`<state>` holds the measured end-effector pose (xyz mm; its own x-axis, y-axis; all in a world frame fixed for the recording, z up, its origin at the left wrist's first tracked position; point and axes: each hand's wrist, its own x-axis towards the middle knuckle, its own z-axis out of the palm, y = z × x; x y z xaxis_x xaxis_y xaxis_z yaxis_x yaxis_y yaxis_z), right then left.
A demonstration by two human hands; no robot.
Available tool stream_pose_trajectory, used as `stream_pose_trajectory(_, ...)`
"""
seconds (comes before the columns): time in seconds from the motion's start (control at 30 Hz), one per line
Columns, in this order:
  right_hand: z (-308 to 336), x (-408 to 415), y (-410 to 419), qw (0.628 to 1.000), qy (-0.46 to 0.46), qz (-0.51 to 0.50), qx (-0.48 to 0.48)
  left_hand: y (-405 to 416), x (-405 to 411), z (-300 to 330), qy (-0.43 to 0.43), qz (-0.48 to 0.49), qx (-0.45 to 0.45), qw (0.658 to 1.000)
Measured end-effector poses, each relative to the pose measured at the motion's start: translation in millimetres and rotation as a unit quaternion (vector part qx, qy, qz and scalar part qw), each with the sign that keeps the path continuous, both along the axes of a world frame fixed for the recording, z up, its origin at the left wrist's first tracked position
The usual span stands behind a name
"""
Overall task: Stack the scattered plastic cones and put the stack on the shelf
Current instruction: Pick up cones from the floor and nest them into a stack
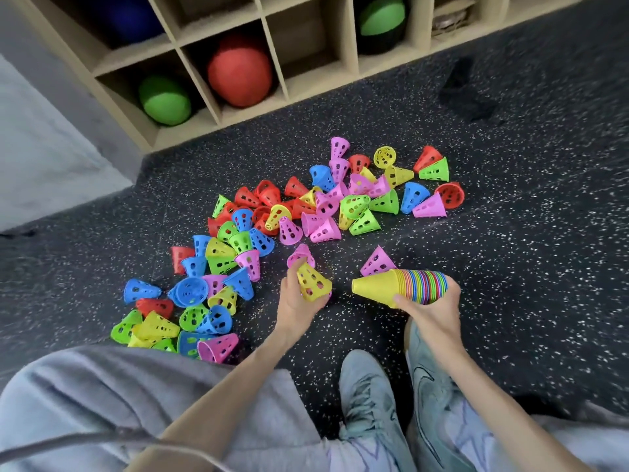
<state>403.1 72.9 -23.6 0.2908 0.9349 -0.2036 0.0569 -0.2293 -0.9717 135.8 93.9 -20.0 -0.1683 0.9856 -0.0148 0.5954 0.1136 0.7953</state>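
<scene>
Left hand (pixel 299 301) is clamped on a yellow cone (pixel 313 284); right hand (pixel 432 308), at 3 o'clock, grips the stack (pixel 401 287). No legible writing is shown.

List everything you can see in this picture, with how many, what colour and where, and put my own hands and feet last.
Loose perforated plastic cones: dozens, red, blue, green, yellow, pink; scattered on the floor.
Nested stack of plastic cones: one, multicoloured rims, yellow tip; held sideways in the right hand.
Yellow perforated plastic cone: one; in the left hand.
Pink perforated plastic cone: one; at the left fingertips.
Wooden cubby shelf: one, pale; against the wall ahead.
Large balls: one red, two green, one blue; in cubbies.
Black speckled rubber floor: throughout.
Dark cloth-like item: one; on the floor, right of shelf.
Hands: left, right.
Pale blue sneakers: two; bottom.
</scene>
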Motion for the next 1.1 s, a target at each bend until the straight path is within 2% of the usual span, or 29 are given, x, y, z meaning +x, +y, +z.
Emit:
stream_pose_trajectory(0.4, 4.1, -7.8, -7.9, 1.0, -0.011, 0.013, 0.015, -7.1, -19.3, -2.3, 0.117, -0.055, -0.08, 0.988)
stream_pose_trajectory(0.63, 2.6, -8.6, -8.9, 1.0, -0.002, 0.004, 0.007, -14.8, -18.6, -25.5, 0.115, -0.041, -0.111, 0.986)
stream_pose_trajectory(0.93, 3.3, -7.4, -8.8, 1.0, -0.003, 0.007, 0.007, -12.7, -2.0, -22.1, 0.093, -0.013, -0.115, 0.989)
stream_pose_trajectory(1.1, 4.5, -8.0, -8.9, 1.0, -0.006, 0.008, 0.0, -17.7, -5.4, -23.0, 0.045, 0.033, -0.098, 0.994)
